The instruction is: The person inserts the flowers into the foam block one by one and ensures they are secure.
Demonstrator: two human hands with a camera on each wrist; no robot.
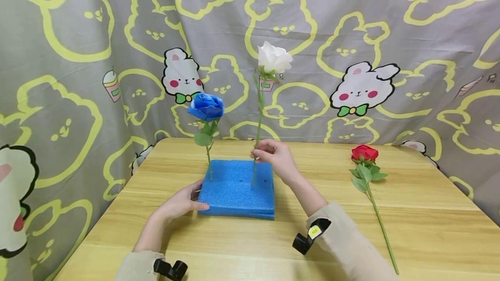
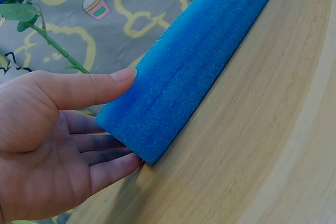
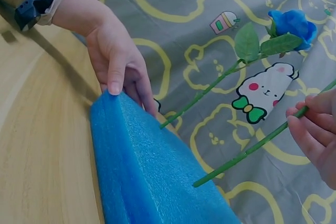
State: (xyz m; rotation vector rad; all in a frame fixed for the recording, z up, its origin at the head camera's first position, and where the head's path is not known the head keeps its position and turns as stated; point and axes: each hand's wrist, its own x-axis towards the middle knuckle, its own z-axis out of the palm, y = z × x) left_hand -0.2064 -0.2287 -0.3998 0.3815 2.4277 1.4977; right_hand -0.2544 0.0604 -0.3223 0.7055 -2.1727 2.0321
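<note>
A blue foam block (image 1: 238, 194), apparently layered, lies on the table. My left hand (image 1: 181, 200) is at its front left corner, thumb on the top edge and mostly straight fingers along the left side (image 2: 68, 140). My right hand (image 1: 275, 157) pinches the green stem of a white rose (image 1: 274, 58) between thumb and fingers. That stem (image 3: 247, 153) stands nearly upright, its lower end meeting the foam's top; how deep it sits I cannot tell. A blue rose (image 1: 206, 107) stands upright in the foam's left part. Small dark holes show in the top.
A red rose (image 1: 365, 154) with leaves and a long stem lies on the wooden table (image 1: 312, 263), to the right of my right arm. Behind the table hangs a grey curtain (image 1: 222, 34) with yellow outlines and cartoon rabbits.
</note>
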